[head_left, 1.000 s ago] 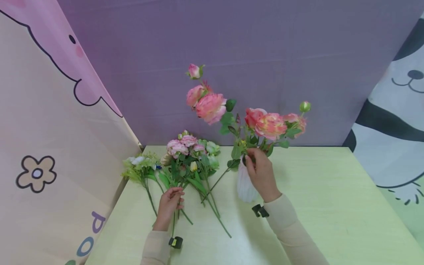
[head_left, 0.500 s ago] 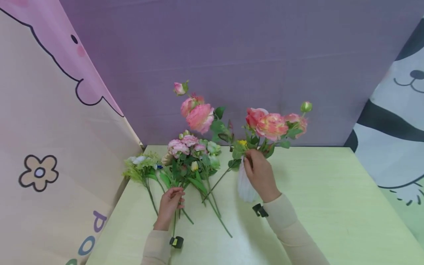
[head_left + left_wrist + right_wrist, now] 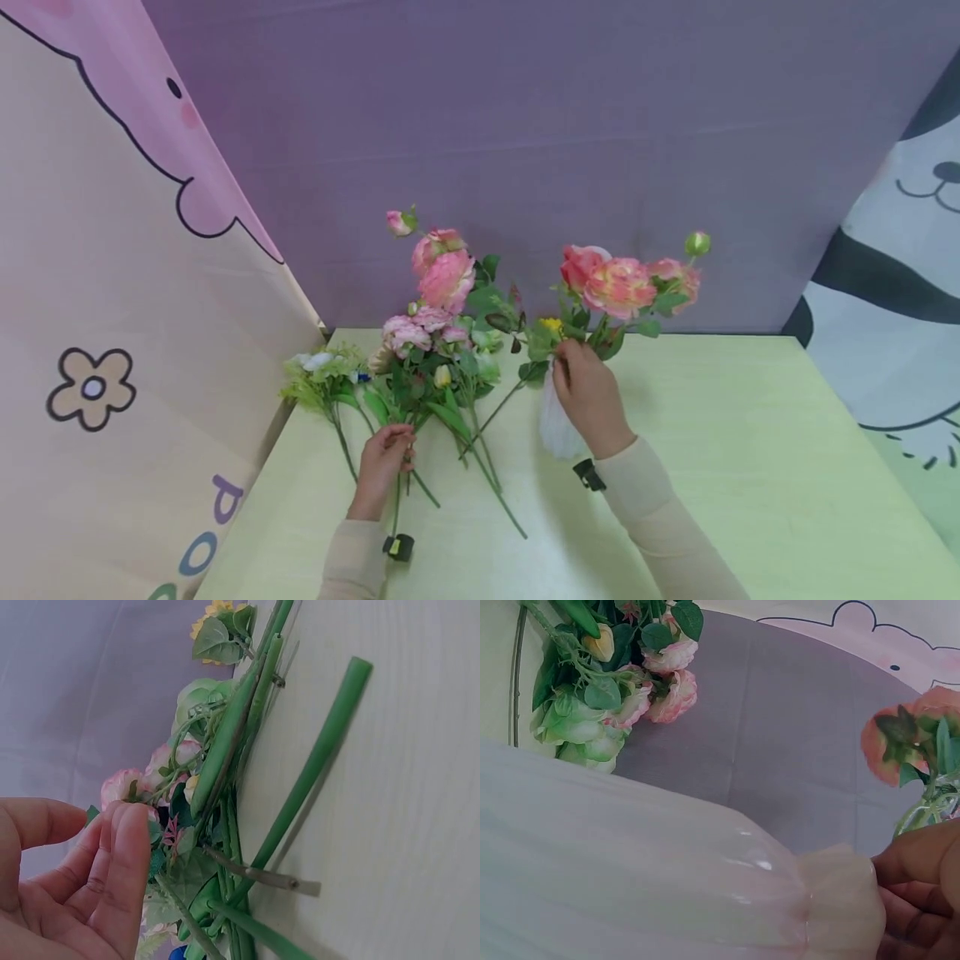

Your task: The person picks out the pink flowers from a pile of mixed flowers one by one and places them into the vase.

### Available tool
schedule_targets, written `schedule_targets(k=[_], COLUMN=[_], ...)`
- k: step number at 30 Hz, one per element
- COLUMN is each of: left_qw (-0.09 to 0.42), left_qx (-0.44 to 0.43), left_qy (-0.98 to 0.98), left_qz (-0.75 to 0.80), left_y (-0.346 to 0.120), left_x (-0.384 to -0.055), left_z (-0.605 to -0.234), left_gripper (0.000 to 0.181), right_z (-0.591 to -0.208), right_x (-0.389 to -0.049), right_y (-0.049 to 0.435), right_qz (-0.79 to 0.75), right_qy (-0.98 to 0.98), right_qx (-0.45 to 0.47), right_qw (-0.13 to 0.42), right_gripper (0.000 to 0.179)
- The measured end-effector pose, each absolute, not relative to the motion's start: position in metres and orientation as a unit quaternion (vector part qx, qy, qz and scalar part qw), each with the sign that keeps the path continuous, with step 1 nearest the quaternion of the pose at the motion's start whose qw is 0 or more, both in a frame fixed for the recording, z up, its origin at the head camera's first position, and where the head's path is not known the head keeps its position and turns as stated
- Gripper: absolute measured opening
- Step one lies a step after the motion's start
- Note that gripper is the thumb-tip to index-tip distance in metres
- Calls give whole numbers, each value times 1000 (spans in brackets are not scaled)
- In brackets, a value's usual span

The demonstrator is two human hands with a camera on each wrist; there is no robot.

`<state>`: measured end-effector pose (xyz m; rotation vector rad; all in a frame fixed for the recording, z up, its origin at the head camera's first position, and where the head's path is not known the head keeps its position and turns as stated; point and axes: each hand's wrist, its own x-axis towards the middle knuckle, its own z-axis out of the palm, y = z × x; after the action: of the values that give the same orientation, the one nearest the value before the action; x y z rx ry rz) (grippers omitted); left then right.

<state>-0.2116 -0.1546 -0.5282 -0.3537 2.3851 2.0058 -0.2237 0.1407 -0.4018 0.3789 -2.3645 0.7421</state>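
Note:
My right hand (image 3: 592,396) is at the mouth of a pale, frill-necked vase (image 3: 705,870), its thumb and fingers curled at flower stems there; the grip itself is mostly hidden. From this spot a pink peony branch (image 3: 447,279) leans left, over the loose flowers. Coral peonies (image 3: 618,287) and a small yellow flower (image 3: 551,327) also rise at the vase. My left hand (image 3: 384,467) hovers by the lower stems of a bunch of light pink flowers (image 3: 408,333). In the left wrist view its fingers are relaxed, with nothing between thumb and fingertips.
Green-white blooms (image 3: 577,727) and a yellow bud (image 3: 442,377) lie among the loose flowers. White flowers with pale green foliage (image 3: 318,367) lie farther left. Cut stems (image 3: 498,500) stretch toward the front of the light table (image 3: 750,467). A purple cloth backdrop (image 3: 570,108) hangs behind.
The pink peony branch at the vase has tipped left and down, its blooms now overlapping the light pink bunch. Both hands have stayed almost in place.

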Motion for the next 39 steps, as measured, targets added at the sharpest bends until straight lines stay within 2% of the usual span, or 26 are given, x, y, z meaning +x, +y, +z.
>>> schedule_targets(k=[17,21,30,39], left_qw=[6,8,4,9], left_qx=[-102,-104,-119,-128], left_qy=[757,760,768,766], left_qz=[645,641,629,630], left_y=[-160,-161,-164,-167], left_x=[-210,-210,-211,-214], left_z=[-532,-533,-534,-534], left_gripper=[26,25,25,25], right_z=[-398,-393,-376,-368], right_x=[-226,-225,-231,-232], right_y=[146,148,152,153], right_qz=[248,247,257,244], right_qy=[-889,-898,-928,-942], right_qx=[193,197,189,184], right_qw=[334,307,192,140], right_gripper=[7,6,7,5])
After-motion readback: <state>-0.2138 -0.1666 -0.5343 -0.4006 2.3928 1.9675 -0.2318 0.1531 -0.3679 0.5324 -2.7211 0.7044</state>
